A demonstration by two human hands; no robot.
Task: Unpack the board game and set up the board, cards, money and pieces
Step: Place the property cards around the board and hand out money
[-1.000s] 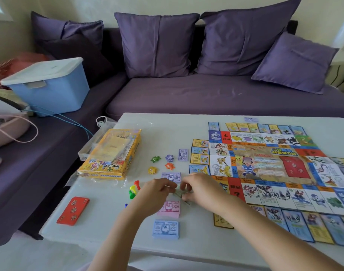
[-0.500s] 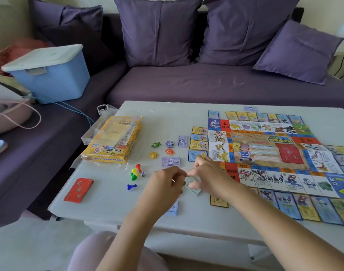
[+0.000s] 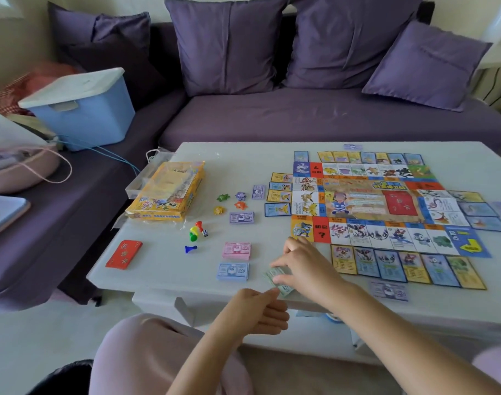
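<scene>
At the near edge of the table (image 3: 158, 280) the left hand (image 3: 255, 312) has its fingers curled and its thumb toward the green notes (image 3: 284, 287); whether it pinches a corner I cannot tell. The right hand (image 3: 309, 266) grips that bundle between thumb and fingers, likely squaring it into a third pile. Just left lie the blue stack (image 3: 232, 271) and, beyond it, the pink stack (image 3: 237, 250), apparently sorted by colour, and farther off the board (image 3: 369, 201) lies flat, ringed by cards (image 3: 369, 263), with the yellow box (image 3: 166, 192) set aside to its left.
</scene>
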